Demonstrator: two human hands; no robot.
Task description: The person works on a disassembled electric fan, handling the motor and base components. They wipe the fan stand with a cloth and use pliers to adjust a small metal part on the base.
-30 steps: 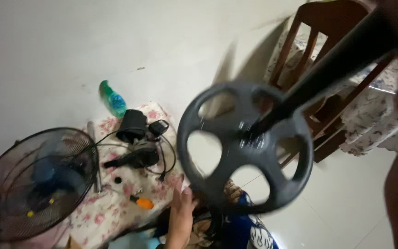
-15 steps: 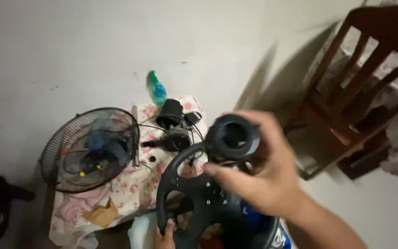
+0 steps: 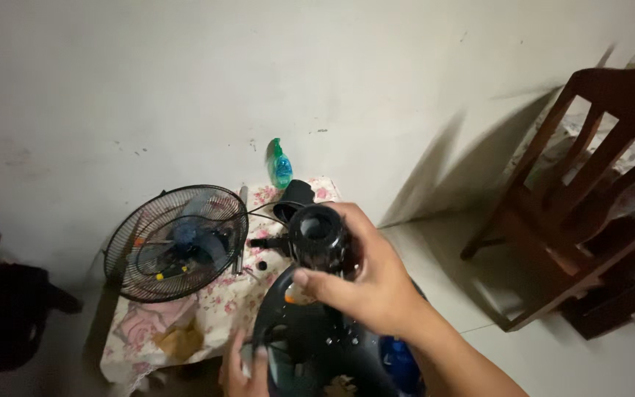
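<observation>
My right hand is wrapped around the upper end of a black tube, whose open round mouth faces me. Below it sits the black round fan base, a spoked wheel shape, standing low in front of me. My left hand grips the base's lower left rim, only its fingers showing. Beyond them a floral cloth lies on the floor with a black fan head in its wire cage, a black motor housing with cables, and small loose parts.
A green spray bottle lies at the cloth's far edge by the white wall. A dark wooden chair stands to the right. A dark bag sits at the left edge. A yellowish rag lies on the cloth.
The fan base and its tube swung from raised and tilted to upright in front of me. My right hand took hold of the tube's top. The view moved closer and leftward.
</observation>
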